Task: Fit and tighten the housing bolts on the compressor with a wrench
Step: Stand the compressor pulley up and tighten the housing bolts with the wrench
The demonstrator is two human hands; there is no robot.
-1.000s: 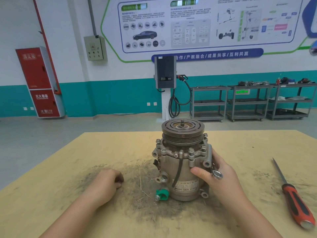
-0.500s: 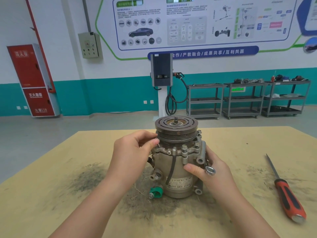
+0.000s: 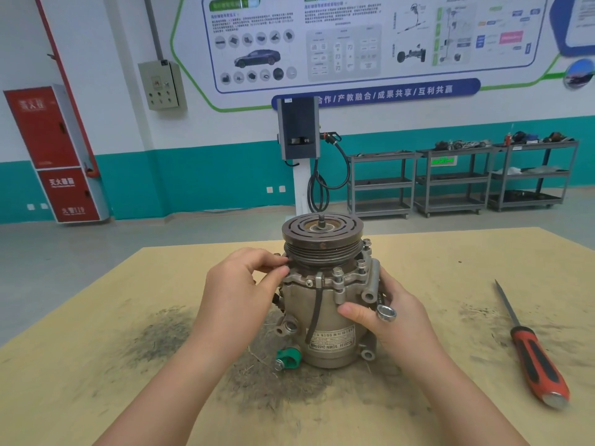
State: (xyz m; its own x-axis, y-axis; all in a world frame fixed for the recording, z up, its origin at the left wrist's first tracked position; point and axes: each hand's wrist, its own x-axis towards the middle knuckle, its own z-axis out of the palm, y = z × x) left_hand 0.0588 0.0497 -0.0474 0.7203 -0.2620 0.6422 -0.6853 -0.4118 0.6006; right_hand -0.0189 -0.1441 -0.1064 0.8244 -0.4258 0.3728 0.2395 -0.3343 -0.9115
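Compressor [image 3: 325, 304] stood upright on the table [image 3: 96, 365] between both hands. Left hand [image 3: 240, 294] pinched at its upper flange. Right hand [image 3: 394, 317] gripped the wrench [image 3: 385, 313] against the housing. Screwdriver [image 3: 531, 352] lay well right.

compressor [image 3: 325, 320]: grey metal body, upright on table, dark grooved pulley on top, label facing near | housing bolts [image 3: 337, 274]: several stand raised round the upper flange | wrench [image 3: 386, 313]: shiny ring end visible at compressor's right side
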